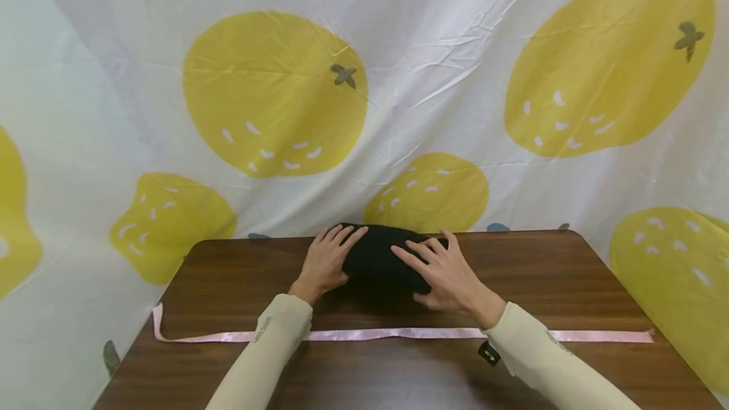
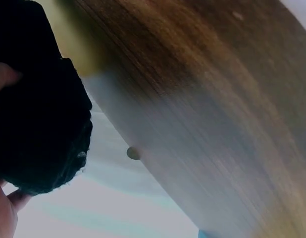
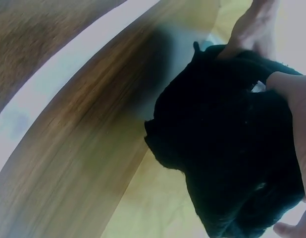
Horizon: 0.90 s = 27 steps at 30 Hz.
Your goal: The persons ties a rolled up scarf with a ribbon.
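A dark, soft bundle of folded black cloth (image 1: 383, 259) is between the two hands near the far edge of the table. My left hand (image 1: 326, 263) grips its left end, fingers over the top and thumb low on the near side. On the right end, my right hand (image 1: 452, 276) holds it with fingers spread across the top and thumb below. The right wrist view shows the black cloth (image 3: 222, 134) with uneven folds and a small white patch (image 3: 259, 87), and the left hand at its far end. Its exact kind of garment or article cannot be told.
A pink ribbon (image 1: 398, 333) runs across the brown wooden table (image 1: 398, 372), passing under both forearms, its left end curling up at the table's edge. Behind the table hangs a white curtain (image 1: 433, 93) printed with yellow fruit.
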Each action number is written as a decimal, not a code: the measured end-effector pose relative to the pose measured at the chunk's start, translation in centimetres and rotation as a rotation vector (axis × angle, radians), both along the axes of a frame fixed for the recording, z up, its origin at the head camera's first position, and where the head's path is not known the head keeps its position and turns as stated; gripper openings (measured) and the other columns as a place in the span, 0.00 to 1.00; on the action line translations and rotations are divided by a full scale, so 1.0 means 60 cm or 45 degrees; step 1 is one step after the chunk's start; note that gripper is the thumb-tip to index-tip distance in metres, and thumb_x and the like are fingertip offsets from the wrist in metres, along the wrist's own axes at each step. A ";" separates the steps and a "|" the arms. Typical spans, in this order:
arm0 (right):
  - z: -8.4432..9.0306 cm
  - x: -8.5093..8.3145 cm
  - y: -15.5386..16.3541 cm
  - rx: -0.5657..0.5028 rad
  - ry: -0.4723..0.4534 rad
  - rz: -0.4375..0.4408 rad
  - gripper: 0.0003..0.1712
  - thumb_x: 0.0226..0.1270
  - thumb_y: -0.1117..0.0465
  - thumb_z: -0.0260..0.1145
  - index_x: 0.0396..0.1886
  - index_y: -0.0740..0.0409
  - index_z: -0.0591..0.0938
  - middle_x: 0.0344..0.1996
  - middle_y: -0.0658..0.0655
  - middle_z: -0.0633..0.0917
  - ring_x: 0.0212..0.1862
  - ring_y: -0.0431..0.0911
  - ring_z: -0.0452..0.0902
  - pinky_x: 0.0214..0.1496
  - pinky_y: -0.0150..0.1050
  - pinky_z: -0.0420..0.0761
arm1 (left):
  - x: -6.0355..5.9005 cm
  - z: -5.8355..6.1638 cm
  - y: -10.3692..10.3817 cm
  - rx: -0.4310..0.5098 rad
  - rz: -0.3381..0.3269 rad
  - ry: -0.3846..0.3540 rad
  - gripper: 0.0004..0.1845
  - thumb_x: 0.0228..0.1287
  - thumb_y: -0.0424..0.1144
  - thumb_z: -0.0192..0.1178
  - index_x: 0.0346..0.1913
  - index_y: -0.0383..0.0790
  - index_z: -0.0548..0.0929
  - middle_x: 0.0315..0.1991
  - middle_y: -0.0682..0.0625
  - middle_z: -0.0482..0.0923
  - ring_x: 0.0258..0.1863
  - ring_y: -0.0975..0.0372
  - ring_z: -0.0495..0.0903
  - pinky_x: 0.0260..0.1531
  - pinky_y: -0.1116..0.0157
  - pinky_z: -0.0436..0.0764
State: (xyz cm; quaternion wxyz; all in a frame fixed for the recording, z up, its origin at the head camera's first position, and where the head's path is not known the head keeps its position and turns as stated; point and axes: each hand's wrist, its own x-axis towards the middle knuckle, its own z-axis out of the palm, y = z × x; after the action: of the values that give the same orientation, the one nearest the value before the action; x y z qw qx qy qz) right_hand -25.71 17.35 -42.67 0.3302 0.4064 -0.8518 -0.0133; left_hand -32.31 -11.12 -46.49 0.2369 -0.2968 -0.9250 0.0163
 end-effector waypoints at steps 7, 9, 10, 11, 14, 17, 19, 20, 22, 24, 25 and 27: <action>0.010 0.012 -0.012 -0.096 -0.063 0.066 0.62 0.33 0.44 0.83 0.74 0.45 0.67 0.56 0.59 0.82 0.46 0.53 0.74 0.64 0.71 0.62 | 0.002 0.000 -0.005 0.069 -0.047 -0.019 0.57 0.41 0.47 0.80 0.76 0.57 0.57 0.68 0.48 0.70 0.67 0.50 0.70 0.65 0.48 0.69; 0.012 0.015 -0.014 -0.124 -0.080 0.085 0.61 0.34 0.45 0.83 0.74 0.45 0.67 0.55 0.59 0.83 0.46 0.53 0.73 0.63 0.69 0.65 | 0.002 0.001 -0.006 0.110 -0.068 -0.030 0.56 0.41 0.44 0.79 0.75 0.57 0.58 0.68 0.48 0.70 0.67 0.50 0.70 0.66 0.48 0.69; 0.014 0.017 -0.015 -0.136 -0.088 0.091 0.61 0.35 0.45 0.82 0.74 0.44 0.66 0.56 0.59 0.83 0.46 0.53 0.73 0.62 0.67 0.68 | 0.003 0.001 -0.006 0.135 -0.080 -0.037 0.56 0.41 0.43 0.79 0.75 0.57 0.59 0.68 0.48 0.71 0.67 0.50 0.70 0.66 0.47 0.68; 0.016 0.020 -0.017 -0.145 -0.096 0.096 0.60 0.36 0.45 0.82 0.74 0.44 0.66 0.56 0.59 0.82 0.47 0.53 0.73 0.60 0.64 0.71 | 0.002 0.001 -0.006 0.157 -0.091 -0.041 0.55 0.41 0.41 0.78 0.75 0.57 0.60 0.67 0.48 0.71 0.67 0.50 0.70 0.66 0.47 0.68; 0.020 0.028 -0.020 -0.144 -0.113 0.098 0.59 0.38 0.44 0.80 0.75 0.43 0.66 0.58 0.59 0.81 0.47 0.53 0.73 0.53 0.57 0.76 | 0.001 0.002 -0.007 0.197 -0.115 -0.045 0.55 0.39 0.39 0.77 0.74 0.57 0.61 0.67 0.48 0.71 0.67 0.51 0.70 0.66 0.47 0.68; 0.023 0.038 -0.024 -0.113 -0.117 0.082 0.57 0.41 0.42 0.78 0.75 0.43 0.65 0.60 0.58 0.80 0.49 0.53 0.73 0.47 0.52 0.78 | 0.000 0.002 -0.007 0.198 -0.133 -0.048 0.55 0.39 0.38 0.77 0.74 0.56 0.62 0.67 0.48 0.71 0.67 0.51 0.70 0.66 0.46 0.68; 0.024 0.044 -0.027 -0.094 -0.113 0.074 0.57 0.42 0.42 0.78 0.75 0.43 0.65 0.60 0.58 0.80 0.50 0.54 0.74 0.46 0.52 0.79 | 0.000 0.001 -0.006 0.199 -0.149 -0.052 0.54 0.38 0.37 0.77 0.73 0.56 0.62 0.67 0.48 0.71 0.67 0.51 0.70 0.65 0.45 0.68; 0.025 0.048 -0.029 -0.083 -0.109 0.069 0.57 0.42 0.42 0.78 0.75 0.43 0.65 0.60 0.58 0.80 0.51 0.54 0.74 0.46 0.52 0.79 | 0.000 0.002 -0.005 0.201 -0.156 -0.056 0.54 0.38 0.37 0.77 0.73 0.56 0.62 0.67 0.48 0.70 0.67 0.51 0.70 0.65 0.45 0.68; 0.026 0.055 -0.033 -0.065 -0.098 0.063 0.57 0.42 0.41 0.79 0.75 0.44 0.66 0.59 0.58 0.80 0.52 0.55 0.74 0.45 0.52 0.79 | 0.001 0.001 -0.004 0.209 -0.168 -0.064 0.53 0.38 0.36 0.76 0.73 0.55 0.63 0.67 0.47 0.70 0.67 0.50 0.70 0.64 0.44 0.68; 0.028 0.063 -0.037 -0.048 -0.083 0.059 0.57 0.41 0.40 0.79 0.74 0.44 0.66 0.59 0.58 0.80 0.51 0.55 0.74 0.44 0.52 0.80 | 0.002 0.001 -0.002 0.223 -0.182 -0.074 0.53 0.38 0.35 0.76 0.73 0.55 0.63 0.68 0.47 0.69 0.67 0.50 0.69 0.65 0.44 0.68; 0.029 0.066 -0.040 -0.041 -0.073 0.057 0.58 0.40 0.39 0.79 0.74 0.44 0.67 0.59 0.58 0.80 0.51 0.55 0.74 0.43 0.51 0.80 | 0.003 0.002 -0.001 0.230 -0.191 -0.078 0.53 0.37 0.34 0.76 0.73 0.55 0.64 0.68 0.47 0.69 0.68 0.50 0.69 0.65 0.44 0.68; 0.031 0.074 -0.044 -0.031 -0.055 0.056 0.58 0.40 0.38 0.79 0.74 0.45 0.67 0.59 0.58 0.80 0.50 0.55 0.74 0.42 0.50 0.80 | 0.004 0.002 0.002 0.242 -0.203 -0.087 0.54 0.37 0.33 0.76 0.73 0.54 0.64 0.69 0.47 0.68 0.68 0.50 0.68 0.65 0.45 0.68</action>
State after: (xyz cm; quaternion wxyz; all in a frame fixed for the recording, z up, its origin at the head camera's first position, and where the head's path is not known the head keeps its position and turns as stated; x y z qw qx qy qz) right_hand -21.27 14.68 -40.84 0.3168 0.4211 -0.8498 0.0132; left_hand -32.07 -11.03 -46.37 0.2330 -0.3458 -0.9034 -0.1003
